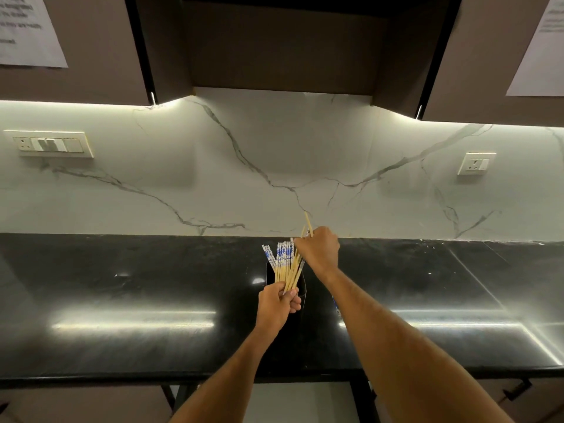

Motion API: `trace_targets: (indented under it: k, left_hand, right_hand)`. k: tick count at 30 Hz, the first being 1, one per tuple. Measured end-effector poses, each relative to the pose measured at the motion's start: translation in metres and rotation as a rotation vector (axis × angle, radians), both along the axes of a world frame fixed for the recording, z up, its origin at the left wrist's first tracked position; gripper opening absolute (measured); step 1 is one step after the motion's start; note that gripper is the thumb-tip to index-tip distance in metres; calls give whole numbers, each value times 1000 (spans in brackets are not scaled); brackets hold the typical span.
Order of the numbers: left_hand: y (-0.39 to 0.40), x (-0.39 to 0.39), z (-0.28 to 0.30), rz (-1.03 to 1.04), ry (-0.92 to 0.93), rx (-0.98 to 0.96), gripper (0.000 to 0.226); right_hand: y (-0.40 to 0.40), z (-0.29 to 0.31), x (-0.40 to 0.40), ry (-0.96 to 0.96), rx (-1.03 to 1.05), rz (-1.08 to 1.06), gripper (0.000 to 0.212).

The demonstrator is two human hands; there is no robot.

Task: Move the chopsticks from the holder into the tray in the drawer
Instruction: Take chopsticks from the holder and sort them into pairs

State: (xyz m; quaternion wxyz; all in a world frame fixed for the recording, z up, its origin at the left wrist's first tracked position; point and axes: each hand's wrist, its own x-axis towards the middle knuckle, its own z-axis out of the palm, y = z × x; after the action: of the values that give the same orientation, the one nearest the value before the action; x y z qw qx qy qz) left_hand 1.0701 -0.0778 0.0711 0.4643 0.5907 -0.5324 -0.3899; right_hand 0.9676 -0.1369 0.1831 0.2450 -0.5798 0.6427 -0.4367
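A bundle of pale wooden chopsticks with blue-and-white patterned tops stands in a black holder on the black counter, mid-frame. My left hand grips the lower part of the bundle at the holder's rim. My right hand is above and to the right, its fingers closed round a few chopsticks whose thin ends stick up past my knuckles. The drawer and its tray are out of sight.
The glossy black counter runs the full width, backed by a white marble wall with sockets at the left and right. Dark upper cabinets hang overhead. Below the counter's front edge, a dark frame and a handle show.
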Motion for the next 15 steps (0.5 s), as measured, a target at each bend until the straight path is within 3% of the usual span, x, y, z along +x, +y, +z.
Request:
trace_targets:
  k: [8, 15]
  left_hand:
    - [0, 5, -5, 3, -55, -8, 12]
    - [-3, 4, -4, -28, -36, 69, 12]
  right_hand:
    - [4, -1, 0, 170, -40, -28, 26]
    - [-14, -4, -1, 142, -127, -45, 24]
